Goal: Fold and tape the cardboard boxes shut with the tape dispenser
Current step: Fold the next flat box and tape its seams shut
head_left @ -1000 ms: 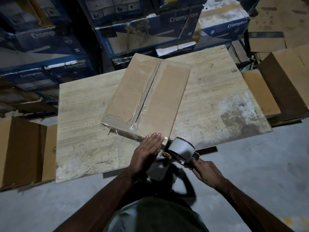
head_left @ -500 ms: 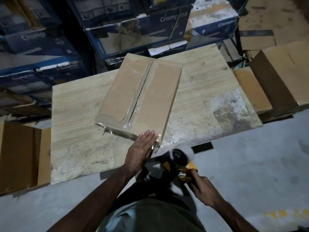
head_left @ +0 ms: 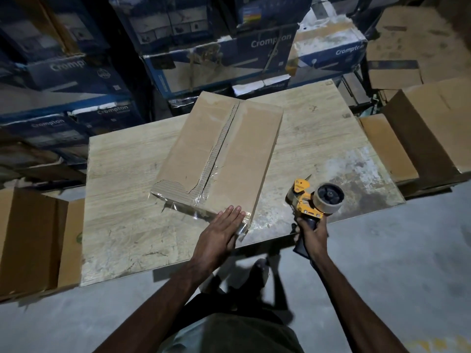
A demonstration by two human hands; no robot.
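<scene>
A flat cardboard box (head_left: 224, 159) lies on the desk (head_left: 127, 187), running from the far edge to the near edge, clear tape over its centre seam. The left hand (head_left: 219, 235) rests flat, fingers straight, on the box's near corner. The right hand (head_left: 311, 231) grips the handle of a yellow tape dispenser (head_left: 314, 200), held above the desk's near edge, apart from the box.

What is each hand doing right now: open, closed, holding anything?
Left hand: open, fingers straight, pressing the near end of the cardboard box.
Right hand: closed round the handle of the tape dispenser.
</scene>
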